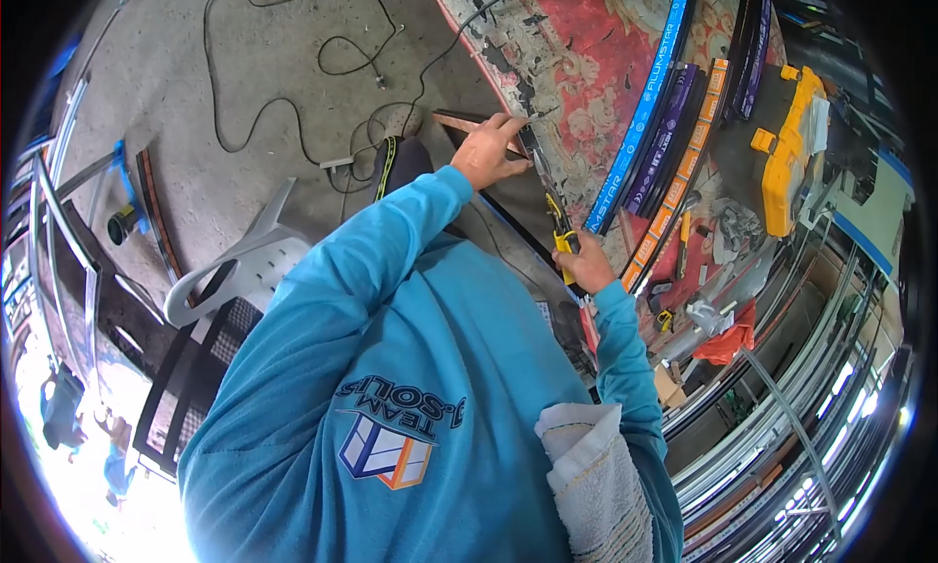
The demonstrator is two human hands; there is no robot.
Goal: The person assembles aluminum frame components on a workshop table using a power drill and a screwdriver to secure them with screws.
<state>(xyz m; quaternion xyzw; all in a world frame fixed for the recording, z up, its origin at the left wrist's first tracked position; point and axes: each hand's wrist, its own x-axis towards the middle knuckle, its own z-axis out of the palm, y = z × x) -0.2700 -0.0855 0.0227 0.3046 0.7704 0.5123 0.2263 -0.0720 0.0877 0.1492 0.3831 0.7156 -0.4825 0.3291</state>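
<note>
My left hand is closed with curved fingers around a dark frame with a copper-coloured face, at the edge of the worn red patterned table cover. In my right hand is a tool with yellow-and-black handles. Its narrow metal end points up and left toward the frame corner by my left hand. Its exact kind is too small to tell. A long dark bar with a blue edge runs below the table edge between my hands.
Wrapped profiles, including a blue-labelled one and an orange-labelled one, lie on the table. A yellow-and-black case sits farther right. Black cables trail over the floor. A grey plastic chair stands left. Metal bars are stacked lower right.
</note>
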